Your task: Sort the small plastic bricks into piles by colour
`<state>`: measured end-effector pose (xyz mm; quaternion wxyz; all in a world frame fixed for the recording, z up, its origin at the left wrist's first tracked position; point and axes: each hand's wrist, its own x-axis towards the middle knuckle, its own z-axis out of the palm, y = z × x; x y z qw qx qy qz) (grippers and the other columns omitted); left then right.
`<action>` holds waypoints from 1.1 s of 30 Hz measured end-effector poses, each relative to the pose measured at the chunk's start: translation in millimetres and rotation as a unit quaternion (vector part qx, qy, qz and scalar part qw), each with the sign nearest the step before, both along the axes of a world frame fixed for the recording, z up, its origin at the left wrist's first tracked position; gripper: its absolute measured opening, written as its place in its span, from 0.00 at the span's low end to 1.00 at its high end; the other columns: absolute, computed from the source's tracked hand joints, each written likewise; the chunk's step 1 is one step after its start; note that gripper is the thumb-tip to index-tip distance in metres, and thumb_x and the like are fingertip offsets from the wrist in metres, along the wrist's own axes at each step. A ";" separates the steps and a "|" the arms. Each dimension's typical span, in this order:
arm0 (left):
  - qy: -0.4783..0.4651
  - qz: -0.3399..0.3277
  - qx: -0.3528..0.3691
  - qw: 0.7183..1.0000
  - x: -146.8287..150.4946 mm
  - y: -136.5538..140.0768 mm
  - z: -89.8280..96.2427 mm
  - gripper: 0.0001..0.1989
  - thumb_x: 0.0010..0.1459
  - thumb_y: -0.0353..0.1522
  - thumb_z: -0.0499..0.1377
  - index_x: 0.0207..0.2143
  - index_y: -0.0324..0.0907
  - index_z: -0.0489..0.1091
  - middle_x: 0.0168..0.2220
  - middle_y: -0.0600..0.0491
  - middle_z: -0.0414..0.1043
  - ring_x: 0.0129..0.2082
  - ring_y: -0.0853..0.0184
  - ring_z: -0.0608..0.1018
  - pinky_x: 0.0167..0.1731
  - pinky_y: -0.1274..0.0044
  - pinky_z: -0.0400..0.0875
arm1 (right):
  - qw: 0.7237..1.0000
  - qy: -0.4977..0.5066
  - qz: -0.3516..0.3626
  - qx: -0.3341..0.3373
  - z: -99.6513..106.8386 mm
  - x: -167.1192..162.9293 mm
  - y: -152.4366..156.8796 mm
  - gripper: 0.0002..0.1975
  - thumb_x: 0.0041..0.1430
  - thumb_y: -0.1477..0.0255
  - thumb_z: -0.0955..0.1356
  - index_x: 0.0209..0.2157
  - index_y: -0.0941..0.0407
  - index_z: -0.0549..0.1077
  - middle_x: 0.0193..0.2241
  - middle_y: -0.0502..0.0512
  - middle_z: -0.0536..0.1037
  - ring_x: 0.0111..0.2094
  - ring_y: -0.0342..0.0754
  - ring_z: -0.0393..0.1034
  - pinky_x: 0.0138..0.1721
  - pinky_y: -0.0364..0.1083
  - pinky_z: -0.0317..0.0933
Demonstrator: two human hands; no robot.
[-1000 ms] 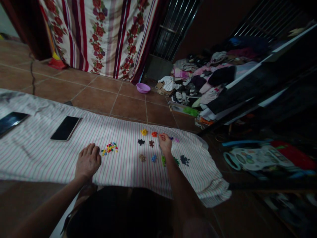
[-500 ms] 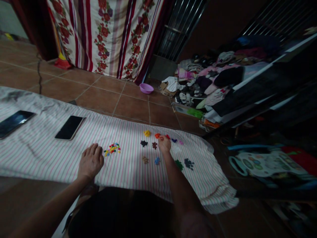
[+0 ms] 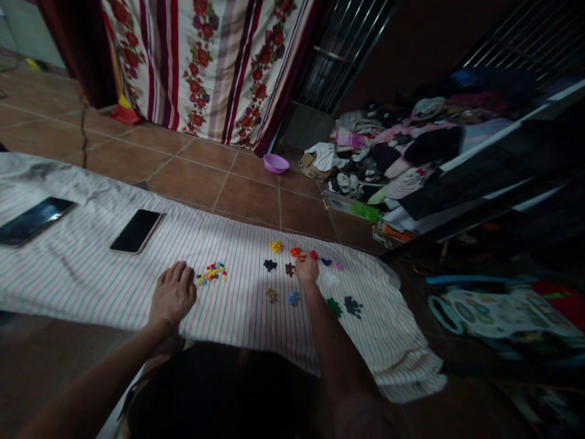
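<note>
My left hand [image 3: 174,294] lies flat on the striped cloth [image 3: 237,317], fingers stretched out, just left of a mixed pile of small coloured pieces [image 3: 212,274]. Over the sorted piles, my right hand [image 3: 307,269] has its fingers closed together at the edge of the orange pile [image 3: 295,251]; whatever is between the fingertips is hidden. Around it lie yellow pieces [image 3: 276,246], black pieces [image 3: 270,265], brown pieces [image 3: 289,269], red pieces [image 3: 314,254], dark blue pieces [image 3: 326,262] and pink pieces [image 3: 339,266]. Nearer me are tan pieces [image 3: 271,296], light blue pieces [image 3: 294,298], green pieces [image 3: 334,306] and dark grey pieces [image 3: 353,306].
Two dark-screened devices, a phone [image 3: 137,231] and a larger one [image 3: 35,222], lie on the cloth to the left. Something clear, like plastic [image 3: 333,278], sits right of my right hand. On the tiled floor beyond are a purple basin [image 3: 276,163] and heaped clothes [image 3: 388,149].
The whole view has shifted slightly, moving the scene a little to the right. Both hands keep nearly the same places on the cloth, and the piles look unchanged.
</note>
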<state>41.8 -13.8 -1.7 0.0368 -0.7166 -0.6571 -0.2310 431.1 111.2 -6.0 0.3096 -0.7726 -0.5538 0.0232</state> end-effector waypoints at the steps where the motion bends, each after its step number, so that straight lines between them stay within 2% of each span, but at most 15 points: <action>1: -0.001 0.001 0.002 1.000 0.0 0.0 -0.6 0.15 0.60 0.31 0.49 0.45 0.41 0.70 0.54 0.39 0.71 0.57 0.51 0.70 0.55 0.58 0.63 | 1.000 -0.001 -0.010 -0.006 0.1 -0.7 -0.4 0.09 0.51 0.78 0.64 0.30 0.55 0.76 0.25 0.55 0.78 0.28 0.49 0.71 0.32 0.45 0.59; 4: 0.005 0.004 0.008 1.000 0.1 0.3 -2.5 0.14 0.60 0.32 0.49 0.45 0.40 0.70 0.54 0.39 0.71 0.57 0.51 0.70 0.55 0.60 0.62 | 0.999 -0.011 -0.031 -0.033 0.9 -3.2 -1.9 0.08 0.51 0.78 0.65 0.29 0.54 0.76 0.28 0.54 0.79 0.31 0.49 0.71 0.33 0.44 0.59; 9: 0.023 0.008 0.007 1.000 -0.2 0.6 -3.5 0.15 0.60 0.31 0.49 0.46 0.40 0.70 0.54 0.39 0.71 0.58 0.52 0.70 0.55 0.61 0.62 | 0.997 -0.023 -0.027 -0.069 4.2 -4.0 -3.2 0.10 0.52 0.78 0.64 0.31 0.55 0.77 0.32 0.56 0.80 0.34 0.50 0.73 0.36 0.46 0.60; 23: 0.027 0.008 -0.009 1.000 0.5 0.4 -0.8 0.16 0.61 0.31 0.49 0.47 0.38 0.70 0.55 0.38 0.70 0.58 0.51 0.69 0.56 0.61 0.62 | 0.997 -0.047 -0.019 -0.059 25.7 -10.5 -11.4 0.13 0.54 0.77 0.64 0.38 0.58 0.79 0.35 0.60 0.79 0.37 0.51 0.72 0.38 0.46 0.60; 27: 0.019 0.009 -0.014 1.000 0.9 0.2 0.7 0.15 0.61 0.31 0.49 0.47 0.38 0.70 0.55 0.38 0.70 0.58 0.51 0.69 0.56 0.60 0.62 | 0.997 -0.058 -0.008 -0.052 34.0 -26.6 -15.4 0.13 0.57 0.76 0.63 0.39 0.57 0.78 0.38 0.60 0.79 0.38 0.50 0.71 0.39 0.45 0.59; 33: 0.028 0.009 -0.015 0.999 1.2 0.3 2.4 0.14 0.61 0.30 0.50 0.45 0.38 0.71 0.55 0.38 0.71 0.58 0.50 0.70 0.56 0.60 0.63 | 0.996 -0.032 0.083 -0.024 30.1 -75.3 -21.7 0.11 0.57 0.74 0.64 0.37 0.55 0.77 0.37 0.56 0.79 0.37 0.48 0.70 0.38 0.44 0.59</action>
